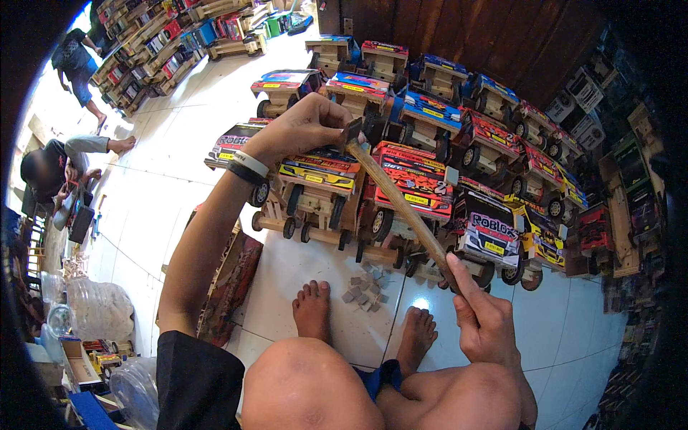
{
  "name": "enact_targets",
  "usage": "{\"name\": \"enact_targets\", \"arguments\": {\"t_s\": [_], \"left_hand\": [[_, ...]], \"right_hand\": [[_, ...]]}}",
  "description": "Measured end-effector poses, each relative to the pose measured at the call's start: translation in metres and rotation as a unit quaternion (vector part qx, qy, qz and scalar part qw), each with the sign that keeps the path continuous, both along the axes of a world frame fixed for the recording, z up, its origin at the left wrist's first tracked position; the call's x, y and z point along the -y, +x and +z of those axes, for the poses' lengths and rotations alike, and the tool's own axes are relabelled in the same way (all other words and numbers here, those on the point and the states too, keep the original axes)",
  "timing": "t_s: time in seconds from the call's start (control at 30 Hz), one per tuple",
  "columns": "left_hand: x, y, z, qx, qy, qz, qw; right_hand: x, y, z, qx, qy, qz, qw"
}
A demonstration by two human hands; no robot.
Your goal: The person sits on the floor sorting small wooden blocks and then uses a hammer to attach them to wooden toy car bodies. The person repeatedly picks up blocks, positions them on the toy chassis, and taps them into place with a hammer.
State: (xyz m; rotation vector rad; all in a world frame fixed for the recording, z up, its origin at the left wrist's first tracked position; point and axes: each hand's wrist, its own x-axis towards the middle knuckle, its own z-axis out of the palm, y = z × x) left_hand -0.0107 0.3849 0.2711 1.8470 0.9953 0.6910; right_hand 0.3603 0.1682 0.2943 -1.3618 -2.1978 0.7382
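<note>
Over the rows of wooden toy trucks [412, 179], my right hand [484, 315] grips the lower end of a hammer [394, 193] by its wooden handle. The handle slants up and left to a dark head beside the fingers of my left hand [304, 129]. My left thumb and forefinger are pinched together next to that head, above a yellow-fronted toy truck [315, 175]. Whatever they hold is hidden behind the fingers and hammer head. Small grey square pieces [365, 288] lie in a heap on the floor between my feet.
A worn reddish wooden block [233, 287] lies left of my feet on the white tiles. A person [64, 172] sits at the left, another stands farther back. More trucks are stacked far left [154, 57]. Clear plastic containers [100, 308] stand lower left; a wooden wall [473, 36] rises behind.
</note>
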Motion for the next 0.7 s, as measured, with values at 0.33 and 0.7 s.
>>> {"name": "enact_targets", "arguments": {"t_s": [0.33, 0.7], "left_hand": [[0.015, 0.005, 0.009, 0.006, 0.005, 0.028, 1.0], [0.019, 0.006, 0.015, -0.002, -0.006, 0.044, 0.999]], "right_hand": [[0.002, -0.001, -0.003, -0.02, 0.031, -0.007, 0.999], [-0.002, -0.001, 0.009, 0.003, 0.022, 0.0, 1.0]]}}
